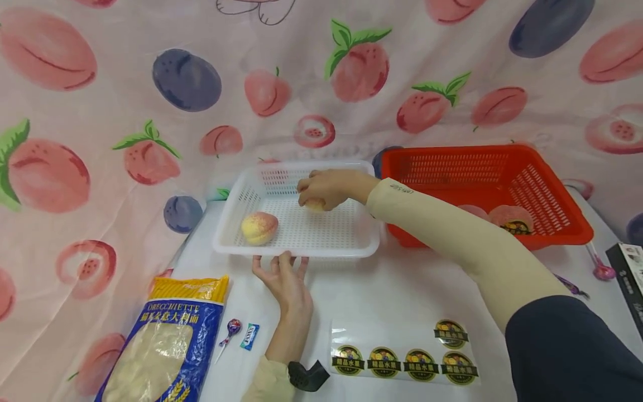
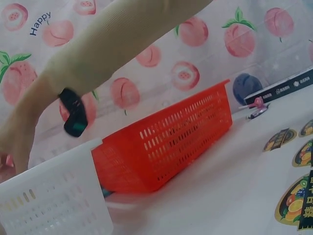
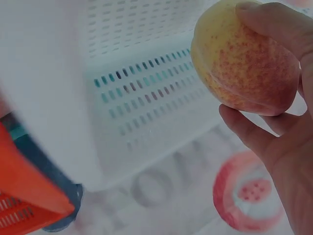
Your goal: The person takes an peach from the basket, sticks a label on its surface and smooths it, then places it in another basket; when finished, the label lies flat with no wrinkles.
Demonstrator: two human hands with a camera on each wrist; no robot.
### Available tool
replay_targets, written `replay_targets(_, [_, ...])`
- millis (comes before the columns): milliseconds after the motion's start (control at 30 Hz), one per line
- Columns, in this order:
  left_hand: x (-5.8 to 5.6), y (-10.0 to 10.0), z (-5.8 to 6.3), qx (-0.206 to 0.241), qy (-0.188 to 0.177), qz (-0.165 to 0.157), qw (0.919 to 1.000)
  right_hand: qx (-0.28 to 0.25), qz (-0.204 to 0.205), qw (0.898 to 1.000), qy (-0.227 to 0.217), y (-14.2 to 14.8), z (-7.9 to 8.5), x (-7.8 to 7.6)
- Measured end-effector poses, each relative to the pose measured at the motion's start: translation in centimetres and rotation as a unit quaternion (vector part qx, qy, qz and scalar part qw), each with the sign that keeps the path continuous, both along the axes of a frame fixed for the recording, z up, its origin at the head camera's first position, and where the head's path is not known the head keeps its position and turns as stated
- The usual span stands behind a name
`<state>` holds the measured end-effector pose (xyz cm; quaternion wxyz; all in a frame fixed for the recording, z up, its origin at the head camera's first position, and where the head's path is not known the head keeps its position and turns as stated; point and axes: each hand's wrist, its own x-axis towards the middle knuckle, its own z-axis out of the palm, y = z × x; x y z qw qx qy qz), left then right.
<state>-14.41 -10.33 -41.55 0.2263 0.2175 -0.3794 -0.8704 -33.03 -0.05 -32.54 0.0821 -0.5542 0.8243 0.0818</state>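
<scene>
In the head view my right hand is inside the white plastic basket, its fingers around a peach. The right wrist view shows this yellow-and-red peach between thumb and fingers. A second peach, yellow with a pink blush, sits at the basket's left front. Beneath the front rim, my left hand holds the basket's edge, its fingertips partly hidden by the rim. The left wrist view shows the white basket's corner but not the left hand's fingers.
Right of the white basket stands a red basket with peaches, one bearing a sticker. A sticker sheet lies in front. Pasta bag, lollipop and small wrapped candy lie left; a black box is far right.
</scene>
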Motion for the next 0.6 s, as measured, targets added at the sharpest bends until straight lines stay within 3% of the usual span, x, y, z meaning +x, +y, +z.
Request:
replay_targets(400, [0.1,-0.1,0.0,-0.004,0.01,0.001,0.9999,-0.087,0.023,0.995,0.034,4.9,2.4,4.6])
replay_targets(600, [0.2,0.3,0.0,0.004,0.017,-0.005,0.9998,-0.128,0.004,0.991,0.034,8.3,2.3,6.5])
